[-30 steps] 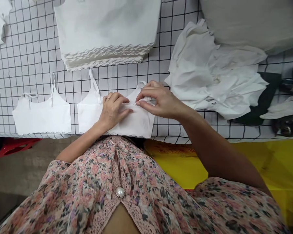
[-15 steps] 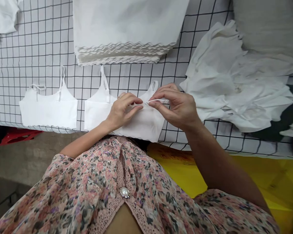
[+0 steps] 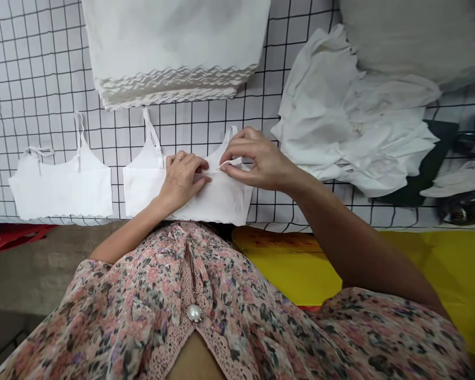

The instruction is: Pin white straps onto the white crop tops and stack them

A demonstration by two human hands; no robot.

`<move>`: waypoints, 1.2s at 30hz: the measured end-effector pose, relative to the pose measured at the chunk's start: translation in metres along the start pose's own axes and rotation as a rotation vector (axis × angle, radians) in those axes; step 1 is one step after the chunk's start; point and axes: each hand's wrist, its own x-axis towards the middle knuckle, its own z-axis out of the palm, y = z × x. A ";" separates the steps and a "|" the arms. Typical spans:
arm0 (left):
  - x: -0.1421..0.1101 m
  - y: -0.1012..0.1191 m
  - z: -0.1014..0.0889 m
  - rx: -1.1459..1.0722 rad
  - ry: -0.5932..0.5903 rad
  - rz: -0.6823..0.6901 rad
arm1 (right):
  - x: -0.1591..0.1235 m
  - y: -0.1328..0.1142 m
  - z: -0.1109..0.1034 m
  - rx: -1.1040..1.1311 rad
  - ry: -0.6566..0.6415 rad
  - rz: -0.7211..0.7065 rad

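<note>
A white strappy crop top (image 3: 225, 206) lies flat on the grid-patterned surface, directly in front of me. My right hand (image 3: 257, 158) pinches a thin white strap (image 3: 230, 164) between thumb and fingers, just above the top's neckline. My left hand (image 3: 181, 182) presses on the top's front with its fingers curled, close to the strap end. A second white crop top (image 3: 61, 190) lies flat to the left, with its straps laid out upward. Part of the first top is hidden under my hands.
A folded stack of white scallop-edged pieces (image 3: 170, 53) lies beyond the hands, and a crumpled white fabric pile (image 3: 356, 116) lies to the right. A grey cushion-like sack (image 3: 415, 37) sits far right. A yellow sheet (image 3: 301, 269) covers the floor below the table's edge.
My right hand has drawn back left with the strap, which shows shorter than half a second ago. The view has shifted slightly, and my left hand stays on the top.
</note>
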 end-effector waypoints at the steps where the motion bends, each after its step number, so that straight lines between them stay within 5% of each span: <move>1: 0.000 0.000 0.000 -0.003 -0.003 0.005 | 0.001 0.000 -0.001 -0.012 -0.015 0.002; 9: -0.005 -0.010 0.023 -0.055 0.059 0.119 | -0.001 0.006 -0.001 -0.065 -0.123 -0.081; 14: -0.009 -0.011 0.037 -0.014 0.027 0.167 | -0.011 0.019 0.010 -0.072 -0.016 -0.209; 21: -0.013 0.000 0.029 0.040 -0.044 0.169 | -0.012 0.011 0.010 -0.159 0.044 -0.454; 36: -0.014 -0.001 0.028 0.101 -0.019 0.196 | -0.018 0.012 0.012 -0.135 0.015 -0.287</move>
